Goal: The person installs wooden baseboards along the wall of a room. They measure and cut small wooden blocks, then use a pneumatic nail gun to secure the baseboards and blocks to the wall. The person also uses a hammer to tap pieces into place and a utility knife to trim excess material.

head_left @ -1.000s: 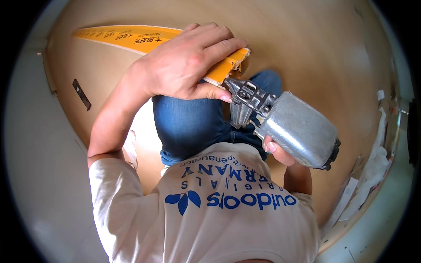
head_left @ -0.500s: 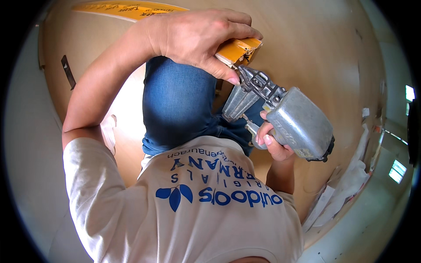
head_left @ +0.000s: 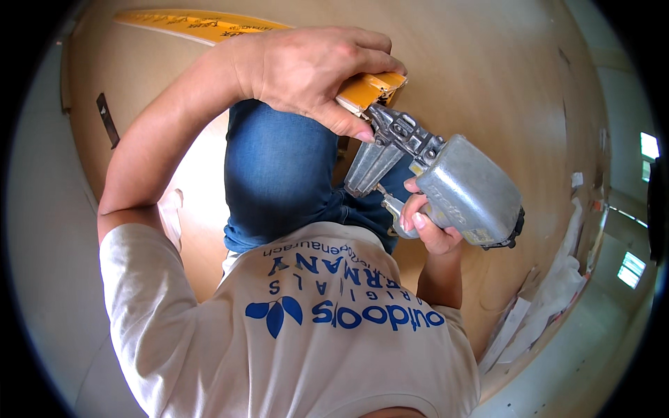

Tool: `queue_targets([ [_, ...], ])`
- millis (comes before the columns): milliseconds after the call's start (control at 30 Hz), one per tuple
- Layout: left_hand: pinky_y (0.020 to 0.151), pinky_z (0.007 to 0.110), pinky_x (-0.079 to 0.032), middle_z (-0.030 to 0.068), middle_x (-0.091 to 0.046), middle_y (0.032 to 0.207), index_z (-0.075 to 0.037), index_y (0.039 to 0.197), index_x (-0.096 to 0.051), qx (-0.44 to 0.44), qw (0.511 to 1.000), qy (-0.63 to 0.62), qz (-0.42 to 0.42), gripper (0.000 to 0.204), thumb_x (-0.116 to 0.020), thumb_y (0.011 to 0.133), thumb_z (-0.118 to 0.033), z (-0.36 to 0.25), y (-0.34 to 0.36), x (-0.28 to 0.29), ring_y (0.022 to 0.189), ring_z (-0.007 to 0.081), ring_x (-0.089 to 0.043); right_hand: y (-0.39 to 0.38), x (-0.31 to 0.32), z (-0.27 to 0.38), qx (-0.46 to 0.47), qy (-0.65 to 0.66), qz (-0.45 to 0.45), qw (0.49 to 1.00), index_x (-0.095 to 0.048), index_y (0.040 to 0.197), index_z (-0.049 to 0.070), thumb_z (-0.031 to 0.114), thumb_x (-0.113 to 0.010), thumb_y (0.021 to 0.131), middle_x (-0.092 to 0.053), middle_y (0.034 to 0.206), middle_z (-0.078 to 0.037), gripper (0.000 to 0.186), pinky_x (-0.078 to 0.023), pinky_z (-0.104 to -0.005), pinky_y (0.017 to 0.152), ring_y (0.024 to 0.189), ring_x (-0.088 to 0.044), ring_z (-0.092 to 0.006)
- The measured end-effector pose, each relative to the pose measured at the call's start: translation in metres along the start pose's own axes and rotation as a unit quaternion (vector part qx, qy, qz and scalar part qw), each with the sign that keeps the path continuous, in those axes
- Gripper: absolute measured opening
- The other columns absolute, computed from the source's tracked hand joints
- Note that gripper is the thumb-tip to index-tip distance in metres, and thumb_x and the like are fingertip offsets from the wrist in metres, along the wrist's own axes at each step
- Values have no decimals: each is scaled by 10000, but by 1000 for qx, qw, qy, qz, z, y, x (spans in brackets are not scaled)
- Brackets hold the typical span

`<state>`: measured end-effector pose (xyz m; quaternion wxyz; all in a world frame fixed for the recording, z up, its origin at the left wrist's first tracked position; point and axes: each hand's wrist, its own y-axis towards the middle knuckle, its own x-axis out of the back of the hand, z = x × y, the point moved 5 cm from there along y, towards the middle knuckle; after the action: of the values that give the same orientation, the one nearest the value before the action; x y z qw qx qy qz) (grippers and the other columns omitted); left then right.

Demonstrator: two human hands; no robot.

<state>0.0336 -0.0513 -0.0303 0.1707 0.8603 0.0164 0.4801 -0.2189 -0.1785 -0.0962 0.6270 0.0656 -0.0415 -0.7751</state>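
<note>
My left hand (head_left: 313, 73) is closed over the end of a long strip of trim (head_left: 202, 24) wrapped in orange film. The strip runs from the far left, passes beneath this hand and shows its cut end at the fingers. In my right hand (head_left: 432, 223) is a silver nail gun (head_left: 470, 191), gripped by its handle, with a finger by the trigger. Its nose touches or nearly touches the trim's end, close to my left thumb; exact contact cannot be made out. The slanted magazine points back toward my legs.
My bent knee in jeans (head_left: 279, 174) rises under the left arm. Around me spreads a light wooden panel surface (head_left: 502, 76). A dark flat metal strip (head_left: 108, 120) lies at left. Crumpled white sheeting (head_left: 550, 299) lies along the right edge.
The nail gun and the trim's end have shifted slightly left in the picture, both hands moving with them. My grips look the same.
</note>
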Motion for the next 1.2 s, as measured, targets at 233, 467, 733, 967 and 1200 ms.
queue_targets([
  [233,955,422,-535,203,-605,1102,100,1360,-566,-11,1000,9,-3,872,-800,822,-546,0,1,1,1029,368,-632,-1,1,-4,7,5,0,1000,-480,1286,-165,-6,-619,885,-663,830,-178,453,-578,-321,611,638,-642,-183],
  [467,926,396,-581,200,-625,1087,88,1341,-595,-21,999,19,-16,888,-758,834,-623,3,-2,-1,996,344,-663,2,-6,-6,-2,11,-10,1000,-506,1259,-158,12,-616,887,-641,757,-132,424,-569,-313,622,636,-636,-175],
  [733,923,391,-604,192,-645,1098,70,1339,-610,-21,999,26,-19,903,-745,828,-662,6,-2,0,1006,334,-680,2,-2,-7,20,0,5,1000,-508,1251,-157,15,-615,893,-637,738,-128,411,-565,-310,637,633,-636,-176],
  [967,914,387,-606,187,-646,1095,62,1336,-615,-28,999,32,-31,900,-739,830,-672,6,-4,1,1005,329,-679,6,-1,-6,45,-29,21,998,-506,1238,-160,1,-608,895,-651,773,-147,392,-567,-316,620,631,-638,-177],
  [1200,915,387,-603,186,-643,1097,66,1335,-614,-28,999,36,-28,909,-738,827,-678,7,-4,1,1007,328,-675,5,0,-12,59,-16,41,997,-517,1219,-143,2,-606,896,-651,805,-159,365,-564,-314,610,629,-634,-167],
])
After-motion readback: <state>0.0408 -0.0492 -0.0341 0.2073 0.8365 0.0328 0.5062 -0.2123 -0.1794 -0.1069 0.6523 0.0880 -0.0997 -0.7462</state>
